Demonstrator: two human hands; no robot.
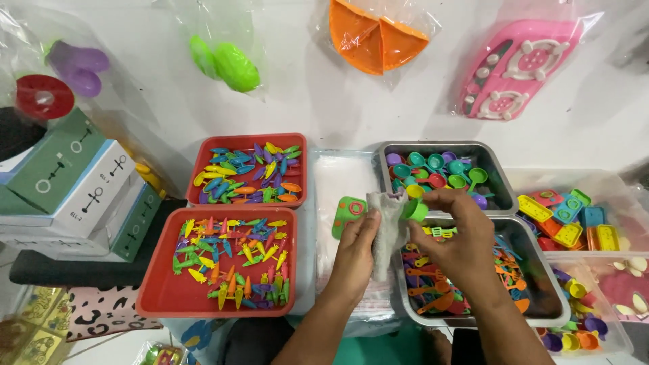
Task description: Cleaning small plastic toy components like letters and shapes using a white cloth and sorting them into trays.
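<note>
Over the crowded table [338, 115], the left hand [355, 253] pinched a small clear bag [389, 226] while the right hand [456, 236] pinched a green cup [414, 210] at its mouth, between red trays [169, 304] and metal trays [500, 182].

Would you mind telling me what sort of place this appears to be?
Probably a small toy-packing workstation. Red trays and metal trays hold sorted plastic toy pieces, bagged toy sets hang on the wall, and the left hand holds a clear bag while the right hand brings a green cup.

Red trays [169, 301] of plastic carrots [233, 260]
</note>
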